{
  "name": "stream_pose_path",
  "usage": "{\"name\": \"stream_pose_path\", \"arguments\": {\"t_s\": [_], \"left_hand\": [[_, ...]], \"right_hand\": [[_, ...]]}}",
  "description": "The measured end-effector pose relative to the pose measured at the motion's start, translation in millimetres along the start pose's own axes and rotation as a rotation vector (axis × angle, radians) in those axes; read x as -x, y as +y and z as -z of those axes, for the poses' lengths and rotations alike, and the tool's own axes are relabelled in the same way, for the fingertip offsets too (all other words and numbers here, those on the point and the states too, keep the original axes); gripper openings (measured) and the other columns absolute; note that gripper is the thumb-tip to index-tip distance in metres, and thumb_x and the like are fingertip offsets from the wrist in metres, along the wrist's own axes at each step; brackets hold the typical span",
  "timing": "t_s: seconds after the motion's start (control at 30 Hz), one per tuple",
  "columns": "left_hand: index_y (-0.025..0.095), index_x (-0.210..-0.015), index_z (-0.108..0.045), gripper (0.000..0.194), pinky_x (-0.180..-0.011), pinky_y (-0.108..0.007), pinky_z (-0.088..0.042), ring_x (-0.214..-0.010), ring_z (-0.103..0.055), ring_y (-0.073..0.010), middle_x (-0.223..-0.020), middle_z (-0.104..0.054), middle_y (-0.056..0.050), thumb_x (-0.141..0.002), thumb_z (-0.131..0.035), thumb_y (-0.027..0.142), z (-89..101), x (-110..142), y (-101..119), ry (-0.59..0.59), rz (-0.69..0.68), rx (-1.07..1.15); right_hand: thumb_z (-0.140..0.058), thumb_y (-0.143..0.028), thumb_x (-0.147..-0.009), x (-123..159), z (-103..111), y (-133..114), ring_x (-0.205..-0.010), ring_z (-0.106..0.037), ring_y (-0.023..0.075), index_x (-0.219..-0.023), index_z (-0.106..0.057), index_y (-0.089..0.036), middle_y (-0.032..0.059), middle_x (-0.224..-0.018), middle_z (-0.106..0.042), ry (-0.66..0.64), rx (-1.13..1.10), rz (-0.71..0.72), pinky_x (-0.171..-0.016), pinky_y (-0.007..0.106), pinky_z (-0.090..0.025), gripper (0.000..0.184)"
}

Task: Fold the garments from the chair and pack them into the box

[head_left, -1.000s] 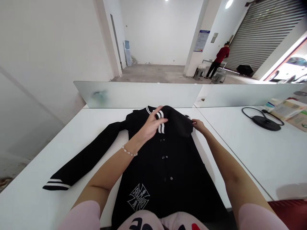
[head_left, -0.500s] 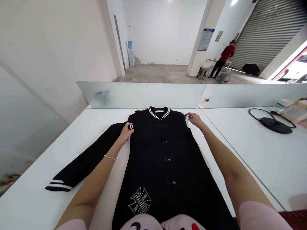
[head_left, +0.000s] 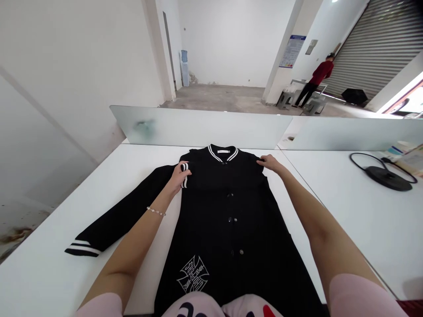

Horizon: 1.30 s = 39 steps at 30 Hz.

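A black jacket (head_left: 211, 211) lies front up on the white table, with white stripes round its collar and a white outlined emblem (head_left: 194, 274) low on its front. One sleeve (head_left: 127, 202) stretches out to the left, ending in a striped cuff. The other sleeve lies folded across the chest, its striped cuff (head_left: 184, 182) at the left edge of the body. My left hand (head_left: 179, 178) is closed on that cuff. At the right shoulder my right hand (head_left: 271, 163) pinches the black cloth, its fingertips partly hidden by the fold.
A frosted divider (head_left: 198, 127) stands along the far edge of the white table (head_left: 109, 176). On the right tabletop lie a round black base with a cable (head_left: 388, 177) and some boxes (head_left: 411, 160). Beyond the divider, a person in red (head_left: 320, 72) stands near grey stools (head_left: 313, 105).
My right hand has closed from slightly parted fingers onto the jacket's right shoulder. My left hand keeps its grip on the cuff. The whole view has shifted slightly.
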State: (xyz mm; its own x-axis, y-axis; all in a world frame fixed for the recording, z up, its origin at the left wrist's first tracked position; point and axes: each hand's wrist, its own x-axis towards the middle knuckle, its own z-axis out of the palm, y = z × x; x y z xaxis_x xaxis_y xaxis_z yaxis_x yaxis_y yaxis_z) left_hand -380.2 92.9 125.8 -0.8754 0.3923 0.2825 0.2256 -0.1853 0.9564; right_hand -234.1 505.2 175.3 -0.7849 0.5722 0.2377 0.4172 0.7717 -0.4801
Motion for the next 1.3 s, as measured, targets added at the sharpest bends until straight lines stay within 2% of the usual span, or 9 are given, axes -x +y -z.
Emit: {"name": "stream_pose_path", "arguments": {"t_s": [0.17,0.37,0.47,0.57,0.77,0.93,1.03,1.1,1.3], "left_hand": [[0.019,-0.105,-0.055,0.045,-0.072,-0.027,-0.049,-0.079,-0.058,-0.0170,-0.084,-0.057,0.001,-0.060,-0.062,0.016,-2.7,-20.9,-13.0,0.061,-0.042,-0.150],[0.018,-0.115,-0.049,0.037,-0.086,-0.035,-0.049,-0.084,-0.063,-0.0211,-0.088,-0.060,-0.003,-0.080,-0.061,0.013,-16.9,-32.5,-35.2,0.005,-0.105,-0.697],[0.017,-0.123,-0.046,0.037,-0.084,-0.035,-0.050,-0.086,-0.067,-0.0237,-0.091,-0.063,-0.007,-0.089,-0.059,0.019,-22.4,-29.4,-38.4,0.018,-0.102,-0.810],[0.013,-0.130,-0.042,0.043,-0.084,-0.037,-0.051,-0.091,-0.068,-0.0279,-0.097,-0.066,-0.013,-0.091,-0.059,0.024,-26.6,-25.1,-39.7,0.034,-0.117,-0.883],[0.012,-0.136,-0.038,0.048,-0.086,-0.039,-0.052,-0.103,-0.068,-0.0338,-0.112,-0.066,-0.020,-0.095,-0.056,0.029,-26.1,-19.4,-34.9,-0.014,-0.132,-1.054],[0.011,-0.136,-0.041,0.042,-0.083,-0.040,-0.052,-0.104,-0.067,-0.0354,-0.114,-0.065,-0.022,-0.097,-0.049,0.026,-19.3,-9.7,-18.9,-0.041,-0.152,-1.155],[0.012,-0.138,-0.042,0.043,-0.085,-0.041,-0.050,-0.105,-0.066,-0.0344,-0.126,-0.060,-0.023,-0.096,-0.047,0.020,-3.1,2.7,-9.5,0.008,-0.223,-1.222],[0.014,-0.134,-0.047,0.040,-0.084,-0.040,-0.050,-0.104,-0.066,-0.0327,-0.126,-0.061,-0.020,-0.095,-0.050,0.023,20.5,13.8,-6.5,0.048,-0.240,-1.206],[0.019,-0.086,-0.060,0.014,-0.073,-0.032,-0.051,-0.071,-0.065,-0.0199,-0.073,-0.065,-0.002,-0.090,-0.057,0.032,113.2,62.6,-13.9,-0.044,-0.057,-0.888]], "right_hand": [[-0.053,-0.040,-0.096,3.9,20.4,30.0,-0.073,-0.060,0.0154,-0.086,-0.065,-0.012,0.0082,-0.083,-0.066,0.030,-0.047,-0.108,-0.068,0.026,-0.047,0.032],[-0.059,-0.047,-0.088,1.5,4.3,48.4,-0.076,-0.059,0.0213,-0.076,-0.063,-0.014,0.0085,-0.072,-0.061,0.217,0.035,-0.162,-0.072,0.032,-0.047,0.035],[-0.057,-0.046,-0.087,3.3,-6.1,46.1,-0.085,-0.060,0.0257,-0.095,-0.066,-0.010,0.0161,-0.091,-0.064,0.307,0.086,-0.144,-0.077,0.037,-0.049,0.038],[-0.051,-0.038,-0.091,14.8,-19.8,34.9,-0.097,-0.062,0.0278,-0.123,-0.058,-0.004,0.0266,-0.125,-0.055,0.349,0.135,-0.059,-0.087,0.042,-0.050,0.047],[-0.045,-0.042,-0.097,60.6,-69.6,13.8,-0.138,-0.043,0.0282,-0.140,-0.054,-0.018,0.0139,-0.150,-0.046,0.206,0.269,0.223,-0.117,0.051,-0.031,0.050],[-0.034,-0.039,-0.101,79.7,-82.6,16.4,-0.145,-0.034,0.0319,-0.149,-0.044,-0.015,0.0163,-0.157,-0.037,0.153,0.356,0.180,-0.114,0.066,-0.024,0.055],[-0.032,-0.036,-0.101,81.3,-75.6,11.8,-0.144,-0.035,0.0333,-0.149,-0.043,-0.011,0.0198,-0.155,-0.038,0.143,0.390,0.168,-0.113,0.069,-0.024,0.055],[-0.032,-0.033,-0.101,84.1,-70.6,3.5,-0.143,-0.036,0.0343,-0.145,-0.047,-0.009,0.0221,-0.151,-0.043,0.135,0.411,0.186,-0.112,0.071,-0.023,0.053],[-0.035,-0.035,-0.103,93.6,-81.2,-55.3,-0.142,-0.038,0.0295,-0.146,-0.047,-0.014,0.0176,-0.154,-0.040,0.087,0.408,0.360,-0.115,0.062,-0.028,0.050]]}}
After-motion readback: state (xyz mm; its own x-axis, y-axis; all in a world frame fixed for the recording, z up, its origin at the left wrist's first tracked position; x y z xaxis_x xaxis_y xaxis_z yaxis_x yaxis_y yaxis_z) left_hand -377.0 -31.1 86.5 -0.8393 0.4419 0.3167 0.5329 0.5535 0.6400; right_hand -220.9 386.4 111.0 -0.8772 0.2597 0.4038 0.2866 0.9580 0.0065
